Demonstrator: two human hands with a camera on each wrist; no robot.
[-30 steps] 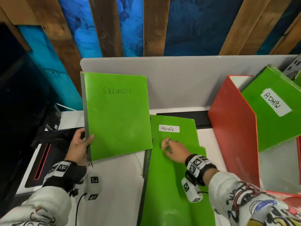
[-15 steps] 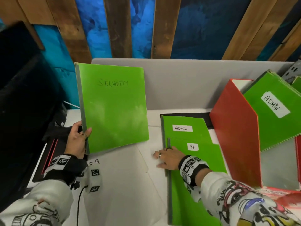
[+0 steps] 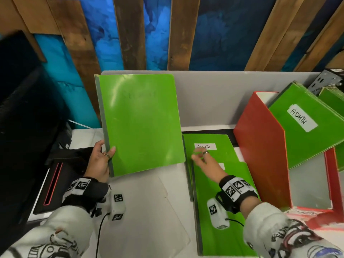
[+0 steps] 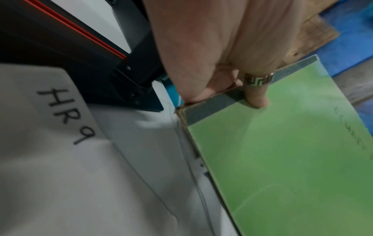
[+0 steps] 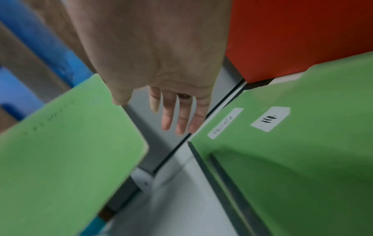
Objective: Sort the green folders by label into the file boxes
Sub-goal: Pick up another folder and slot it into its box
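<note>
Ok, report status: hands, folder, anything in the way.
Left hand grips upright folder by its spine. Right hand open, over flat folders. Red file box holds an ADMIN folder. Nothing blocking.

green folders (image 3: 141, 123), red file box (image 3: 260, 157), blue-and-wood-striped wall (image 3: 214, 34)

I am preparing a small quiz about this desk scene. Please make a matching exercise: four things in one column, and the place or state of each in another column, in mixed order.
Things:
1. left hand
2. right hand
3. red file box
4. flat folders

States:
a. lie on the desk
b. open, above the flat folders
c. contains a folder labelled ADMIN
d. grips the upright folder by its spine

Pairs: 1-d, 2-b, 3-c, 4-a
</note>
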